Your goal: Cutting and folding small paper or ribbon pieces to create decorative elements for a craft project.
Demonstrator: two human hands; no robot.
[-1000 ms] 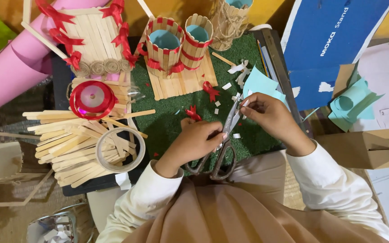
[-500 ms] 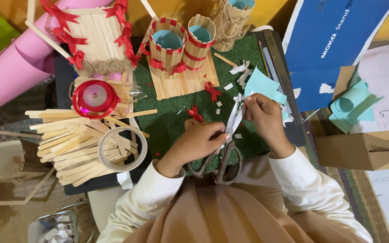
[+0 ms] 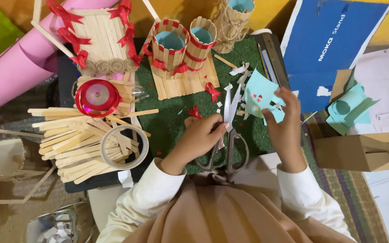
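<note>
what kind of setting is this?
Probably a home craft corner on the floor: a pile of wooden craft sticks, stick-built pen holders with red ribbon, and scissors beside cut light-blue paper.

I get 1 head-worn view, looking steeply down and close over the green mat (image 3: 172,126), both sleeves entering from the bottom edge.

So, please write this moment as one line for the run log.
left hand: holds scissors | right hand: holds light blue paper | surface: green mat

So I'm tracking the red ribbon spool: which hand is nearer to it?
Left. The left hand holds the scissors, right of the red ribbon spool; the right hand is farther right, holding light blue paper.
</note>
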